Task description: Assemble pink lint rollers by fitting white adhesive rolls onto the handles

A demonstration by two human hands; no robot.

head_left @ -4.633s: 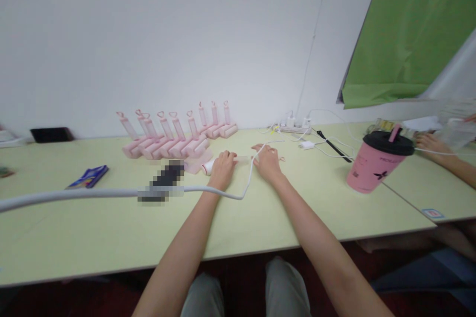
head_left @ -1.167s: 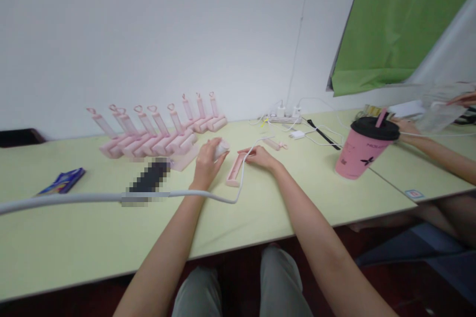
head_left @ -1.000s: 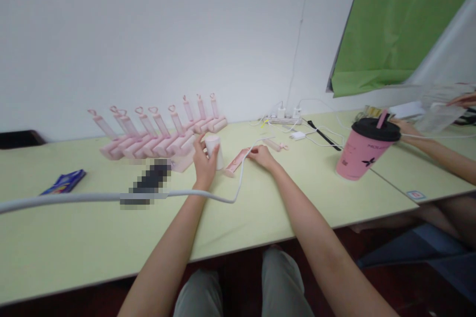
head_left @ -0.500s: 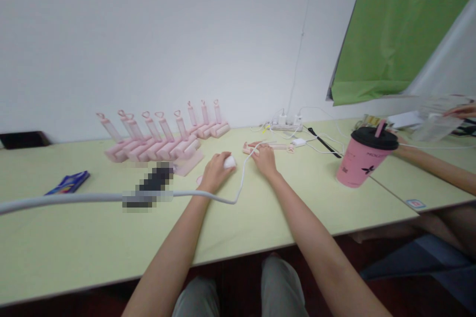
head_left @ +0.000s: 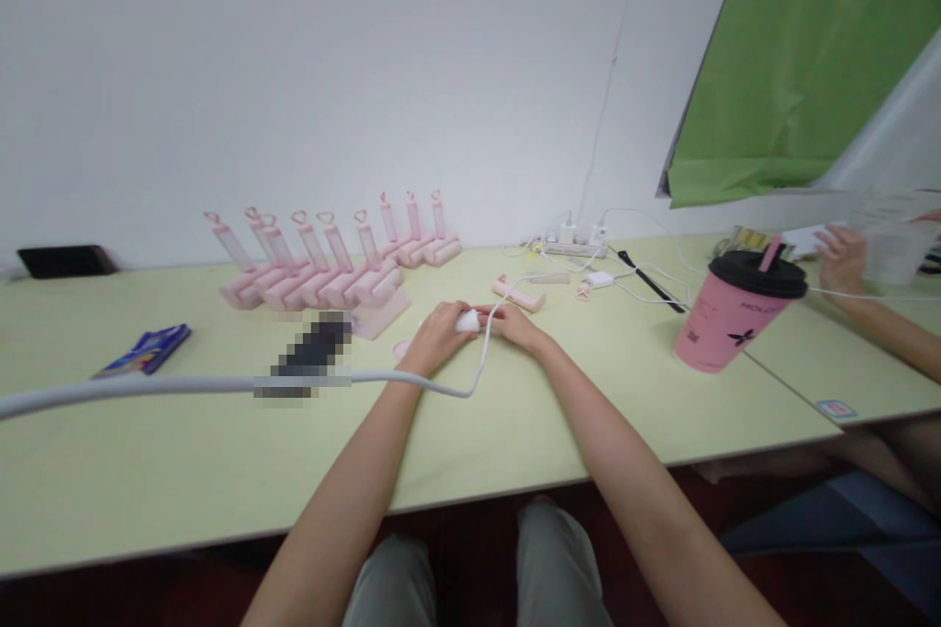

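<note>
My left hand (head_left: pixel 441 335) is closed around a small white cylindrical piece (head_left: pixel 468 321), whose exact kind I cannot make out. My right hand (head_left: pixel 513 323) meets it from the right, its curled fingers at the white piece's end. A thin white cable (head_left: pixel 485 348) passes in front of the hands. Just beyond my right hand lies a pink cylindrical part (head_left: pixel 520 295). Near the left wrist, a small pink round piece (head_left: pixel 401 349) is partly hidden. Several pink pieces with clear upright tubes and looped tops (head_left: pixel 323 284) stand in rows to the left.
A pink cup with black lid (head_left: pixel 713 323) stands right. Behind are a power strip (head_left: pixel 577 249), a white plug (head_left: pixel 601 280) and a black strap (head_left: pixel 651 281). Left lie a blue packet (head_left: pixel 158 350) and black phone-like slab (head_left: pixel 66 262). A co-worker's hand (head_left: pixel 842 257) is far right.
My right hand has left the pink part on the table and moved toward me and left to the white piece. My left hand keeps hold of the white piece. The view has shifted slightly.
</note>
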